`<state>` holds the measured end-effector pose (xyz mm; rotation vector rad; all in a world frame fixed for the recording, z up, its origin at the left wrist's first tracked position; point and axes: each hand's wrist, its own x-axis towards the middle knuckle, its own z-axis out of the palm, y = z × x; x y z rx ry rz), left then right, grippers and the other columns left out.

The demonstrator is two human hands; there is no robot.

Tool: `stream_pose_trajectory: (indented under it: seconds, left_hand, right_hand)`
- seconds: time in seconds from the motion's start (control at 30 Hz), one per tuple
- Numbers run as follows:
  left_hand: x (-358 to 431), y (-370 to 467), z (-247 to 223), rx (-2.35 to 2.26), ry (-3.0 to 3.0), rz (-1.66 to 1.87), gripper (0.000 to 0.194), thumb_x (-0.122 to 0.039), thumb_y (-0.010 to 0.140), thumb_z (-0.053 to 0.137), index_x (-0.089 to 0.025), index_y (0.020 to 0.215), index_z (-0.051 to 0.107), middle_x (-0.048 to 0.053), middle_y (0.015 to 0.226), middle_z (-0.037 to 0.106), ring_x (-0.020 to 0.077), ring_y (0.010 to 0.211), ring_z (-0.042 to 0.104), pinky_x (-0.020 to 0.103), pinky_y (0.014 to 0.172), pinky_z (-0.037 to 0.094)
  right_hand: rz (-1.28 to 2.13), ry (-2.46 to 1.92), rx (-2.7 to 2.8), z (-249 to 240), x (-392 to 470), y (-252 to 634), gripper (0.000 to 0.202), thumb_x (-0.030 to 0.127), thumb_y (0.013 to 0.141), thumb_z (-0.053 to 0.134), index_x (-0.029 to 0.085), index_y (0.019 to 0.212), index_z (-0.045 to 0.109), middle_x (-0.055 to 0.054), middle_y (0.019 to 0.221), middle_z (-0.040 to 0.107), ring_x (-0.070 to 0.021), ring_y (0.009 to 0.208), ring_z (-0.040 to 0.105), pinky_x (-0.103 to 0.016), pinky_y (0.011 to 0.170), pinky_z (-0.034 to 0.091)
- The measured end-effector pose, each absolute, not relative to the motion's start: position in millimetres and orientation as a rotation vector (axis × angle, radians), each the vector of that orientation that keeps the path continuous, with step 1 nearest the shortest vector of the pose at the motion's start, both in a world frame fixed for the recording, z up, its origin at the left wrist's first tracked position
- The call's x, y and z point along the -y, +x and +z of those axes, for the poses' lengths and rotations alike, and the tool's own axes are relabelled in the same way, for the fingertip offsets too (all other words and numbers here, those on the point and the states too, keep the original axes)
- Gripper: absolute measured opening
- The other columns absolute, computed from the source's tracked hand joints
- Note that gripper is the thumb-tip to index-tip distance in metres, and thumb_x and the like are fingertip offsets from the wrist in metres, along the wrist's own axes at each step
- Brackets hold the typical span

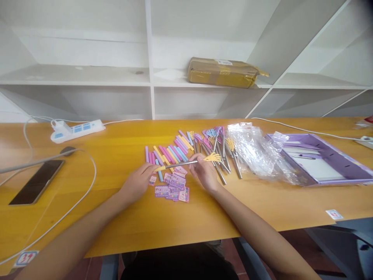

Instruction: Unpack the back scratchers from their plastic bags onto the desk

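A yellow back scratcher (181, 164) with a metal rod lies level between my two hands. My left hand (140, 181) is closed on its yellow handle end. My right hand (205, 173) pinches the rod just below the yellow claw head. Under and behind it are several pink, purple, yellow and blue tubes (166, 152) on the table. Small printed cards (175, 184) are piled just in front of the rod. To the right of the tubes lie several metal rods with coloured claw heads (217, 142).
Clear plastic bags (256, 151) and an open purple box (323, 159) are at the right. A power strip (78, 130), a phone (36, 182) and a white cable (84, 194) lie at the left. A taped parcel (224, 72) sits on the shelf (116, 76) behind.
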<state>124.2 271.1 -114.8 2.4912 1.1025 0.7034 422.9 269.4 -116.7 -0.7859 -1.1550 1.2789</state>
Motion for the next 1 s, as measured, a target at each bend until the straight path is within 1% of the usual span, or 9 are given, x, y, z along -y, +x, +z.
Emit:
stream_pose_trajectory:
  seconds: [0.2, 0.3, 0.47, 0.6, 0.8, 1.0]
  left_hand:
    - [-264, 132, -110, -1.082, 2.397, 0.756, 0.039, -0.019, 0.11, 0.035, -0.024, 0.142, 0.058, 0.01, 0.128, 0.067, 0.0222, 0.116, 0.066, 0.039, 0.106, 0.056]
    - [-265, 131, -109, -1.066, 2.387, 0.782, 0.039, -0.018, 0.11, 0.035, -0.024, 0.142, 0.058, 0.01, 0.128, 0.067, 0.0214, 0.117, 0.066, 0.038, 0.107, 0.056]
    - [-266, 126, -107, -1.066, 2.447, 0.743, 0.043, -0.013, 0.108, 0.034, -0.024, 0.14, 0.06, 0.01, 0.127, 0.068, 0.0218, 0.114, 0.067, 0.038, 0.1, 0.057]
    - [-264, 126, -102, -1.07, 2.423, 0.763, 0.038, -0.018, 0.11, 0.036, -0.024, 0.137, 0.062, 0.009, 0.12, 0.069, 0.0211, 0.109, 0.068, 0.036, 0.099, 0.057]
    - [-263, 127, -99, -1.066, 2.397, 0.779, 0.036, -0.019, 0.11, 0.036, -0.024, 0.134, 0.062, 0.009, 0.118, 0.069, 0.021, 0.107, 0.068, 0.036, 0.096, 0.056]
    - [-265, 125, -97, -1.043, 2.408, 0.793, 0.034, -0.022, 0.111, 0.037, -0.024, 0.131, 0.065, 0.008, 0.117, 0.07, 0.021, 0.106, 0.068, 0.035, 0.096, 0.056]
  right_hand:
    - [1.269, -0.778, 1.187, -113, -267, 425, 0.042, 0.062, 0.1, 0.06, 0.021, 0.097, 0.068, -0.001, 0.074, 0.064, -0.0115, 0.05, 0.047, -0.029, 0.056, 0.038]
    - [1.297, -0.76, 1.202, -112, -266, 425, 0.042, 0.061, 0.1, 0.059, 0.021, 0.097, 0.069, -0.002, 0.077, 0.065, -0.0116, 0.051, 0.049, -0.029, 0.056, 0.038]
    - [1.353, -0.753, 1.212, -114, -266, 425, 0.042, 0.061, 0.1, 0.059, 0.021, 0.098, 0.071, -0.002, 0.076, 0.063, -0.0121, 0.051, 0.049, -0.029, 0.056, 0.04]
    - [1.363, -0.746, 1.208, -119, -268, 424, 0.045, 0.063, 0.1, 0.059, 0.02, 0.097, 0.071, -0.002, 0.077, 0.062, -0.0116, 0.052, 0.048, -0.029, 0.056, 0.041]
    - [1.41, -0.725, 1.202, -122, -266, 421, 0.046, 0.066, 0.098, 0.059, 0.021, 0.095, 0.07, -0.001, 0.078, 0.061, -0.0113, 0.051, 0.05, -0.03, 0.057, 0.044]
    - [1.456, -0.64, 1.215, -122, -262, 416, 0.042, 0.061, 0.102, 0.058, 0.021, 0.098, 0.071, -0.002, 0.083, 0.064, -0.0118, 0.054, 0.055, -0.03, 0.058, 0.046]
